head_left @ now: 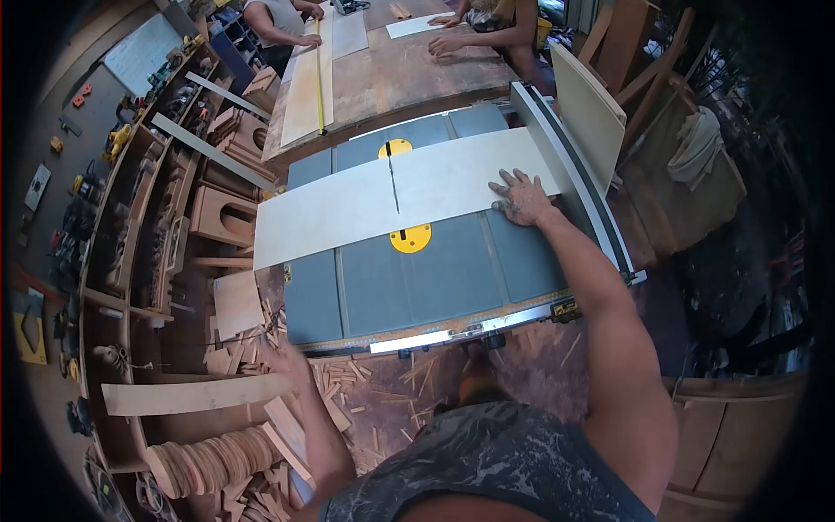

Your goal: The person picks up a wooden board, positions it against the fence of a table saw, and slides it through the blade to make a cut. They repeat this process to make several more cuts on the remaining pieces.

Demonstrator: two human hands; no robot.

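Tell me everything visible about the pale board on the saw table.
The pale board is long, flat and rectangular, smooth-faced, perhaps plywood. It lies across the blue-grey saw table, left end overhanging, right end at the fence; whether they touch is unclear. A thin dark line, apparently a cut, runs from its far edge to short of its near edge, in line with the yellow insert. The right hand rests on its right end, fingers spread.
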